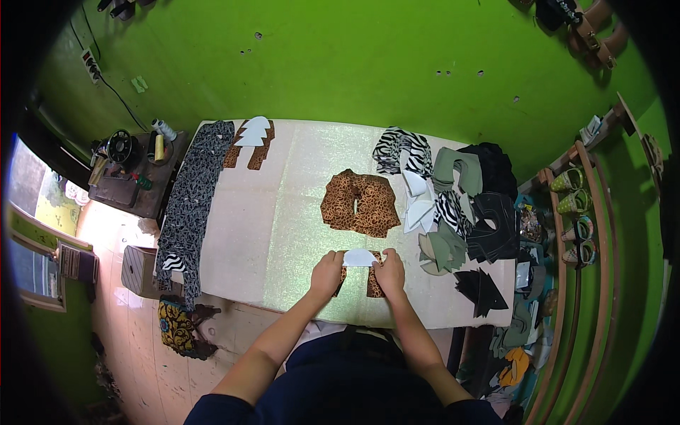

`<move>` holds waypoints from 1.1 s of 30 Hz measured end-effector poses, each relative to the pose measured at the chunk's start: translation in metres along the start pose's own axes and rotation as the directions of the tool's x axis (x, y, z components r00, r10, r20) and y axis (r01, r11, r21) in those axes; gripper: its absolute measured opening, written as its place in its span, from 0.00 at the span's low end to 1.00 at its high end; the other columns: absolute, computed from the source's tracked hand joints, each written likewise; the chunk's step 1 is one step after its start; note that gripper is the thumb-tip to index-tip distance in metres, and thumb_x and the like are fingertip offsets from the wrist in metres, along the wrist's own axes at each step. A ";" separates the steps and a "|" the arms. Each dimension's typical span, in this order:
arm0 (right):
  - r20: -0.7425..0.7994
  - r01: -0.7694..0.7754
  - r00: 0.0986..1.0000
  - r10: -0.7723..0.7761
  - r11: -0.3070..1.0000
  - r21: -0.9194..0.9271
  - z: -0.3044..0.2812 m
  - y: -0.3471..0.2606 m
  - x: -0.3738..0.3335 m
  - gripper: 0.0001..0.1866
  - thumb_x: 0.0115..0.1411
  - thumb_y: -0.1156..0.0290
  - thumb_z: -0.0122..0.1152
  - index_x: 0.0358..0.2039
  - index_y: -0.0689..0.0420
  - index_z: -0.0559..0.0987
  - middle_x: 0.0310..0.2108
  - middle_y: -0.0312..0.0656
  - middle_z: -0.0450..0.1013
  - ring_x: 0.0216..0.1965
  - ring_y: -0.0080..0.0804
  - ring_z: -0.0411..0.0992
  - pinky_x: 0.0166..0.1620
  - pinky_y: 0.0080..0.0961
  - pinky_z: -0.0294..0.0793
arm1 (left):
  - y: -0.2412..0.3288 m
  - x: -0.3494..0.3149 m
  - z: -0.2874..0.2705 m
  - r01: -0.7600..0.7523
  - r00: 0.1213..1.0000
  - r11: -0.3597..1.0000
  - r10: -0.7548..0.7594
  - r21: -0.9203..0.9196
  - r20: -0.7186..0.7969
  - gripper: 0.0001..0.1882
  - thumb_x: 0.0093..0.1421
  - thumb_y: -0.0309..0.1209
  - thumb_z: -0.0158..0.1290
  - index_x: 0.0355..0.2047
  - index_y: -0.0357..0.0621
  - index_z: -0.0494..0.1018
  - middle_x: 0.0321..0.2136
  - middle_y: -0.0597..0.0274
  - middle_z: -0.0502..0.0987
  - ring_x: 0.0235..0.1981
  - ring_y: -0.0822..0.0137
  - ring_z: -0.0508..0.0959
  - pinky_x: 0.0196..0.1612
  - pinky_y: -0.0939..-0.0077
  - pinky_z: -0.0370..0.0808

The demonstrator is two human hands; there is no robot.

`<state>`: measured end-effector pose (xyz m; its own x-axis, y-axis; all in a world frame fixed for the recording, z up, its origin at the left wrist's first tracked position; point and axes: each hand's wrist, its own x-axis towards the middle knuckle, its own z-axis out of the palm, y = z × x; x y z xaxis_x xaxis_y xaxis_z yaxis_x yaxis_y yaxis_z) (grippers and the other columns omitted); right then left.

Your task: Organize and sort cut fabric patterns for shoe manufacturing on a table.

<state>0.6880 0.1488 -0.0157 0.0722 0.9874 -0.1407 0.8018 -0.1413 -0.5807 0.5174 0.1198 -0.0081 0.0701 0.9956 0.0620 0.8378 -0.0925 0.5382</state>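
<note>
A U-shaped brown patterned fabric piece point(374, 284) lies at the table's near edge, its two legs pointing toward me. On its curved top sits a white half-round piece point(360, 257). My left hand point(326, 274) grips the left side of the fabric, fingers closed. On the other side my right hand point(389, 272) is closed, thumb against the white piece's right end. Just beyond my hands is a pile of brown patterned cut pieces point(338, 207). At the far left of the table, white zigzag-edged pieces point(253, 132) rest on another brown U-shaped piece point(231, 157).
Zebra-striped pieces point(414, 146), green pieces point(453, 166), black pieces point(494, 234) and white pieces point(416, 209) crowd the table's right side. Dark patterned fabric point(191, 191) runs along the left edge. Beyond it stands a sewing machine point(122, 147). A wooden rack point(559, 283) with shoes point(572, 203) is at right.
</note>
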 end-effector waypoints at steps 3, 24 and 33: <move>-0.041 0.004 0.999 -0.004 1.000 0.004 -0.002 -0.002 -0.002 0.20 0.46 0.69 0.64 0.38 0.61 0.69 0.34 0.50 0.68 0.38 0.46 0.68 0.41 0.35 0.67 | 0.001 -0.003 -0.001 0.027 0.999 0.999 -0.026 0.030 -0.019 0.15 0.49 0.24 0.47 0.39 0.40 0.67 0.30 0.52 0.69 0.33 0.54 0.73 0.34 0.64 0.72; 0.019 0.015 1.000 -0.012 0.988 -0.152 -0.003 -0.005 -0.006 0.14 0.48 0.65 0.62 0.33 0.60 0.75 0.34 0.48 0.69 0.40 0.45 0.66 0.43 0.35 0.67 | 0.012 0.004 0.001 0.265 0.964 0.961 -0.265 0.079 -0.006 0.12 0.47 0.21 0.49 0.34 0.29 0.68 0.30 0.45 0.70 0.34 0.50 0.70 0.38 0.64 0.69; -0.081 0.144 0.987 -0.140 0.989 0.036 0.003 0.014 -0.013 0.11 0.51 0.66 0.59 0.27 0.61 0.72 0.28 0.47 0.69 0.35 0.44 0.65 0.38 0.37 0.64 | -0.004 -0.006 0.003 0.153 0.985 0.988 -0.155 -0.028 -0.072 0.07 0.47 0.26 0.53 0.28 0.38 0.73 0.28 0.51 0.71 0.34 0.53 0.70 0.39 0.64 0.69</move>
<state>0.6962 0.1342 -0.0242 0.0070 0.9999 0.0078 0.7817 -0.0006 -0.6237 0.5150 0.1144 -0.0127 -0.0998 0.9943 0.0386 0.8229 0.0606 0.5649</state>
